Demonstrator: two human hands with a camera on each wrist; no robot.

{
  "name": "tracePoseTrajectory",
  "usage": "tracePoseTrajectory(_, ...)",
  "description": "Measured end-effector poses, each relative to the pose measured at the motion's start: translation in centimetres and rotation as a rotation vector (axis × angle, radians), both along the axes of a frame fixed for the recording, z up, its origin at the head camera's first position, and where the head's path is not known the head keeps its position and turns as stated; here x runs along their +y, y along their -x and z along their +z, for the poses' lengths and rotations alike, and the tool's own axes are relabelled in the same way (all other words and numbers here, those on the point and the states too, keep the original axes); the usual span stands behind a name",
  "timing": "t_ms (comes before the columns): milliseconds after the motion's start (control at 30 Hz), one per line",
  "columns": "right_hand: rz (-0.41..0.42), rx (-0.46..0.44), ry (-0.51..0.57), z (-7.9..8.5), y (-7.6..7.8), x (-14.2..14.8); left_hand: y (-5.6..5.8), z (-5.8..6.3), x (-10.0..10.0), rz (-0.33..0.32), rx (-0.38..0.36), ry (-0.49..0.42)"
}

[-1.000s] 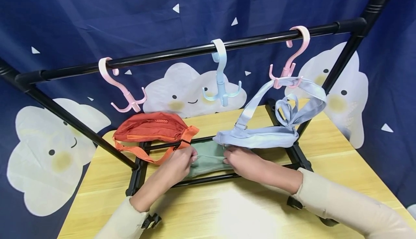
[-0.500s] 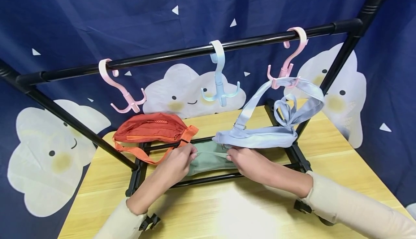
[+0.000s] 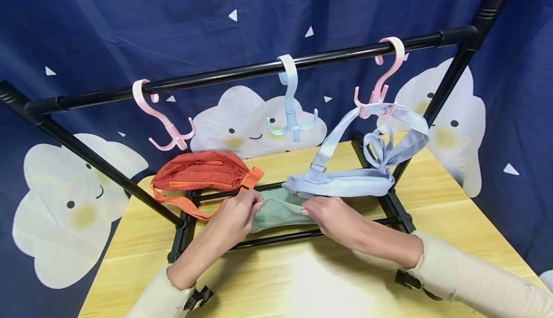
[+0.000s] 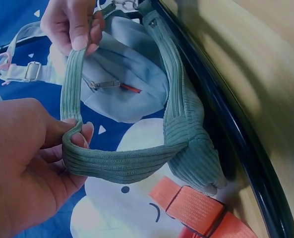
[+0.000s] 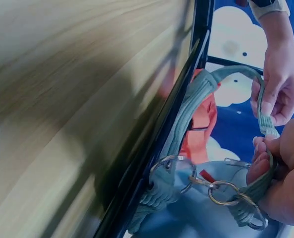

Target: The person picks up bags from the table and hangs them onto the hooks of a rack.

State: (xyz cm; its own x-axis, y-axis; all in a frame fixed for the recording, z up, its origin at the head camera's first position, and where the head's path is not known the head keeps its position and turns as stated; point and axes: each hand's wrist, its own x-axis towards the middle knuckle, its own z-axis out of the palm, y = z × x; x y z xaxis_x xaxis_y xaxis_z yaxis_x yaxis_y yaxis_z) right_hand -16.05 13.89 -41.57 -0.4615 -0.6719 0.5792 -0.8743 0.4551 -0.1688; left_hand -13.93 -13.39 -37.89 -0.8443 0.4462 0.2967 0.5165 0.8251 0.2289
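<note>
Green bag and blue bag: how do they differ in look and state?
The green bag has ribbed cloth; the blue bag looks smooth. The blue bag's strap loops over a pink hook; the green bag's strap is on no hook, held by the left hand and right hand. Both are cloth bags.

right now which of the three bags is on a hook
The light blue bag: its strap loops over the rightmost pink hook. The left hand and right hand hold the green bag; the red bag is on no hook.
</note>
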Motion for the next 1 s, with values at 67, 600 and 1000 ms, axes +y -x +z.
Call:
tracePoseTrajectory(67,0.003,0.022,0.008,0.2,-0.2,0.0,-0.1,0.1,0.1,0.001,0.015,-0.003)
tracePoseTrajectory(600,0.016,0.049,0.123,3.7,-1.5,0.3,-0.8,2.0,0.8,-0.062,0.176,-0.146)
tracePoseTrajectory(1000,0.017,0.147,0.200,6.3,-0.9,1.0,-0.7,3.2,1.0,-0.121,0.274,-0.246)
